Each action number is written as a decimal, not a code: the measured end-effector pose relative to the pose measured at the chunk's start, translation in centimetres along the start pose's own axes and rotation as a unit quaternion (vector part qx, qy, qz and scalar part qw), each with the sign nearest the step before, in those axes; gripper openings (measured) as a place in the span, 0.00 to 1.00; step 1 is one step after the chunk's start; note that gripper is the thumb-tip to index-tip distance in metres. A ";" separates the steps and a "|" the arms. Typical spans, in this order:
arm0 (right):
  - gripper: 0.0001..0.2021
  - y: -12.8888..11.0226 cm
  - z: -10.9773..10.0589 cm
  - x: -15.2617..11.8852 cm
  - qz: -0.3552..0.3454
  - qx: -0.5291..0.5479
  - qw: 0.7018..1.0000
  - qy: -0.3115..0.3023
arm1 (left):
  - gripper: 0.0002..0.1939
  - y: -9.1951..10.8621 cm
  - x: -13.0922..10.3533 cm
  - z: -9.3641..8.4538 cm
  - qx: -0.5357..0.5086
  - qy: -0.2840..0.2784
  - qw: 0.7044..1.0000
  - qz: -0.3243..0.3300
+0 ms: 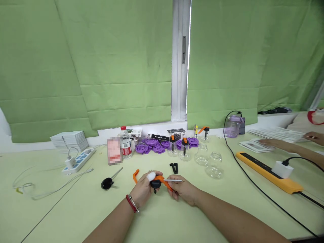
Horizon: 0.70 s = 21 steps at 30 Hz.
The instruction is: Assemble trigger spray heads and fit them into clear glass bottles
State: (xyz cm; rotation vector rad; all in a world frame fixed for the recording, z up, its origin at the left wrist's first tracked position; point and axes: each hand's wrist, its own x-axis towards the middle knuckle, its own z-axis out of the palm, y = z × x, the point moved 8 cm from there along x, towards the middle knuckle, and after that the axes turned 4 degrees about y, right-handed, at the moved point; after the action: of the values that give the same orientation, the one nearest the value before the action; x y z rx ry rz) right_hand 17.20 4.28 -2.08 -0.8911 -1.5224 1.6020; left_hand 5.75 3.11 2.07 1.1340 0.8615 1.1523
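My left hand (144,189), with a white covering on the thumb and a red bracelet at the wrist, is closed on a black and orange part (156,183). The fingers of my right hand (182,191) are closed round the part's curved orange arm, and a thin metal rod (174,180) lies across them. Another curved orange piece (136,175) shows just beyond my left hand. Two small black pieces (174,168) rest on the table ahead of my right hand. To the left lies a black round piece with a thin stem (107,183).
Glass jars (214,168), some with orange and black tops, stand right of centre beside several purple parts (153,145). A bottle (126,145) is behind. Power strips (268,172) and cables flank both sides. Another person's hands (272,144) touch papers at right.
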 end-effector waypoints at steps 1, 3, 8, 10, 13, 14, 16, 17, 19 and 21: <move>0.19 0.1 0.0 0.1 0.001 -0.003 1.000 0.002 | 0.17 0.1 0.1 -0.2 -0.004 0.003 1.000 0.001; 0.20 0.4 0.0 0.2 0.004 -0.007 1.000 0.006 | 0.17 0.7 0.5 -1.2 -0.026 0.021 0.999 0.014; 0.13 0.6 -0.1 0.3 -0.058 -0.151 0.986 0.046 | 0.11 4.1 1.1 -6.8 -0.148 0.133 0.976 0.092; 0.08 -0.8 0.7 0.4 -0.141 -0.296 0.943 0.064 | 0.06 5.2 1.1 -8.9 -0.191 0.164 0.960 0.121; 0.11 -3.0 3.7 1.2 -0.261 -0.484 0.835 0.037 | 0.02 5.6 1.0 -10.9 -0.216 0.194 0.947 0.138; 0.13 -3.5 4.8 1.8 -0.284 -0.532 0.798 0.017 | 0.02 5.5 1.0 -11.2 -0.217 0.200 0.945 0.138; 0.13 -4.0 6.9 3.3 -0.314 -0.609 0.728 -0.019 | 0.03 5.2 1.1 -11.5 -0.212 0.204 0.946 0.137; 0.11 -4.2 7.7 4.1 -0.320 -0.638 0.700 -0.026 | 0.03 5.1 1.1 -11.5 -0.207 0.203 0.947 0.137; 0.08 -4.1 9.2 5.5 -0.328 -0.686 0.647 -0.048 | 0.05 4.9 1.3 -11.5 -0.200 0.206 0.948 0.139; 0.05 -3.7 10.5 6.4 -0.334 -0.722 0.601 -0.074 | 0.05 4.8 1.4 -11.7 -0.196 0.216 0.946 0.144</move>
State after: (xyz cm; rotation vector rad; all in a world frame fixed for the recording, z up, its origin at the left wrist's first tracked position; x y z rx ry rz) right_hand 5.06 4.88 2.21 -0.6721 -2.7540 -0.4371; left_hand -6.16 7.22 3.96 0.6981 0.7573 1.7699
